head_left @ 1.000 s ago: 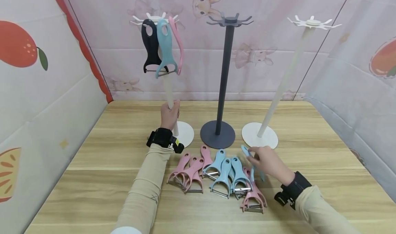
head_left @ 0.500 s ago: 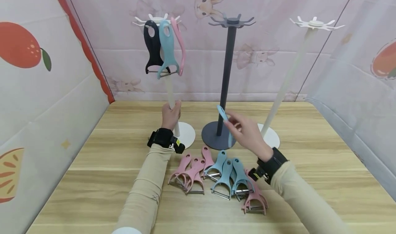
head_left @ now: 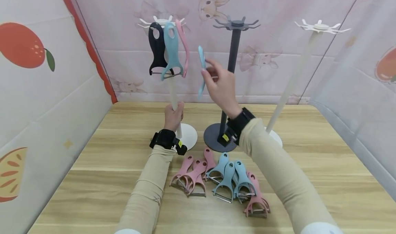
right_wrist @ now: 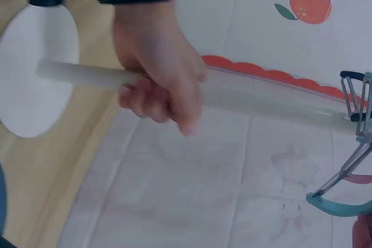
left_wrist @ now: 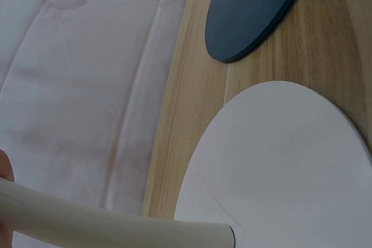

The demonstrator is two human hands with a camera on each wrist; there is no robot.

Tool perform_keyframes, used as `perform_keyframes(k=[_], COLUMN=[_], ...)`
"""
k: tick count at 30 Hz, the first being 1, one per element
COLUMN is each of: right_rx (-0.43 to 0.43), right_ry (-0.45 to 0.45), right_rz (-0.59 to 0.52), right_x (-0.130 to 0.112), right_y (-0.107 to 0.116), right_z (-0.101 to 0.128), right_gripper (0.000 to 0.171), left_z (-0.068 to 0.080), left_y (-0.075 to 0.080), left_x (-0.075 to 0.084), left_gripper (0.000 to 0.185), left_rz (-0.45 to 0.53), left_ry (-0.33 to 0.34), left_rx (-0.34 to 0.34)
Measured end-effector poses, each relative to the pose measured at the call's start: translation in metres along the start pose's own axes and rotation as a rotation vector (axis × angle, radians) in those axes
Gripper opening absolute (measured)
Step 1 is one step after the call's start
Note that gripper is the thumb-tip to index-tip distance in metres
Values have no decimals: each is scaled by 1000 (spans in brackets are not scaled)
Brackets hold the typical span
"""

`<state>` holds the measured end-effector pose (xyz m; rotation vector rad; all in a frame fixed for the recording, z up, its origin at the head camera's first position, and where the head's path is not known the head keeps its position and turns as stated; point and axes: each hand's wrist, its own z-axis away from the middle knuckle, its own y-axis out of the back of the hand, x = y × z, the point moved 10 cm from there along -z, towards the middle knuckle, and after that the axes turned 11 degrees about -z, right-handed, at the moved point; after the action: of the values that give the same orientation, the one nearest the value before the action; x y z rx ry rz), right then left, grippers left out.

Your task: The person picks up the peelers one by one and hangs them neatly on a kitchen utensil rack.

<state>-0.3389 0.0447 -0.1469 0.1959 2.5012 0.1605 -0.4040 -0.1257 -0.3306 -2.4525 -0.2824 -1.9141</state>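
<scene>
Blue peeler (head_left: 201, 70) pinched in raised right hand (head_left: 220, 86), apparently upright

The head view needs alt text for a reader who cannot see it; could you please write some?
The right hand lifts a blue peeler beside the left white stand, whose pole the left hand grips. Three peelers hang from its top; more lie on the wooden table.

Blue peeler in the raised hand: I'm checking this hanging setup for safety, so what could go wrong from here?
The right hand pinches the blue peeler only lightly, so it might slip and drop onto the peeler pile. The white stand already carries three peelers on one side; if the left hand loosens, it could tip. A blade may nick fingers.
</scene>
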Motion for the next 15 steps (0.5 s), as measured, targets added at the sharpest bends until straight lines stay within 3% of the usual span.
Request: perform_keyframes(k=[5, 9, 15], right_rx=[55, 9, -46], right_ry=[-90, -164, -173], right_rz=[34, 37, 98], right_x=[2, 3, -1], right_y=[-9, -24, -36], right_z=[-34, -53, -70], right_gripper=[31, 34, 34], left_z=[4, 5, 6], left_y=[2, 1, 1], left_x=[6, 8, 9], left_gripper=[39, 41, 40], left_rz=[-47, -72, -77], left_ry=[-33, -62, -67], left_rx=[-6, -13, -24])
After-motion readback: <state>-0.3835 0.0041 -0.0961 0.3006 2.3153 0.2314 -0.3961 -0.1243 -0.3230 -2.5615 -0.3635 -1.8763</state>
